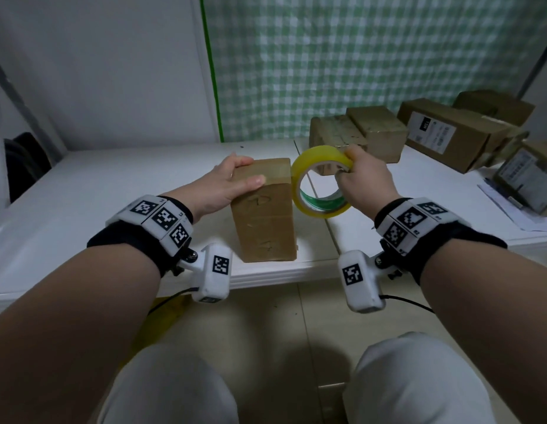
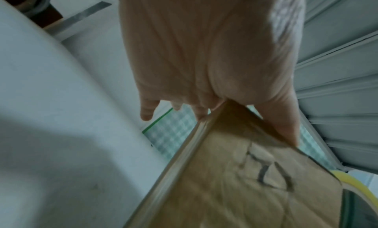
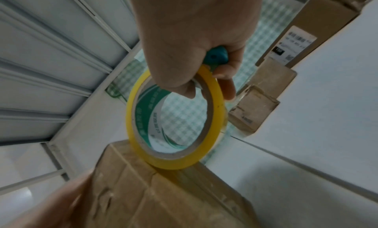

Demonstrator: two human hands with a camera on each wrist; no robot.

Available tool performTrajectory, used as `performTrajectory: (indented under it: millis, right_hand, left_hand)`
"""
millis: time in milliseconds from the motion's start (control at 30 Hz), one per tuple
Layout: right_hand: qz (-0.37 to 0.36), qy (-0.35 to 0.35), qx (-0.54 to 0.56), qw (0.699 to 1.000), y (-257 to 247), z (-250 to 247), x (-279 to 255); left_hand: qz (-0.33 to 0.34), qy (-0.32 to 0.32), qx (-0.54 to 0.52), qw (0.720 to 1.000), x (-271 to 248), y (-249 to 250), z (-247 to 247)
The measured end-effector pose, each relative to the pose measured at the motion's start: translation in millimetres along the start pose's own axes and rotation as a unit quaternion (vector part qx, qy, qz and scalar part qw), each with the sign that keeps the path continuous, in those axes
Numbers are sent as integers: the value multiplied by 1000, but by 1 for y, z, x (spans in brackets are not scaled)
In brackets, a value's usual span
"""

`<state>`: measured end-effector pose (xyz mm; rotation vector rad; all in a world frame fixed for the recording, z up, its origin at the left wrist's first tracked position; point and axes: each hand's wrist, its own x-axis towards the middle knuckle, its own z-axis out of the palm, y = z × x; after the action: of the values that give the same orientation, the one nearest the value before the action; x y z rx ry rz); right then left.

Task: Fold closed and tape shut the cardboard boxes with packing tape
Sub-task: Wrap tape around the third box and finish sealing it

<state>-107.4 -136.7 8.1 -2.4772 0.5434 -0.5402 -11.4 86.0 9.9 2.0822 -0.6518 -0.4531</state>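
The tall brown cardboard box (image 1: 264, 209) stands at the near edge of the white table (image 1: 113, 185). The left hand (image 1: 226, 183) grips its top left corner. The right hand (image 1: 365, 182) holds the yellow ring of tape (image 1: 321, 182) against the box's right top edge, and a small teal thing (image 3: 216, 56) too. Other brown boxes (image 1: 358, 133) sit far right of it; bare table lies left.

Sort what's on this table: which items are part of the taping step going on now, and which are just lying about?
In use:
- cardboard box, gripped at its far end by the left hand
- yellow tape roll, held by the right hand
- teal object, also in the right hand

Lying about:
- other boxes at the back right
- papers at the right edge
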Motion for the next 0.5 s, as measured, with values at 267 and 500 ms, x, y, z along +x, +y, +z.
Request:
performTrajectory:
  millis: [267,500]
  right_hand:
    - [-117,-10,-18,993,-82,0,-2]
    - [-204,-63,30,976,-131,20,-5]
  left_hand:
    - [-38,-55,14,998,-13,4,-53]
    - [-72,-73,-99,990,-29,-33,-52]
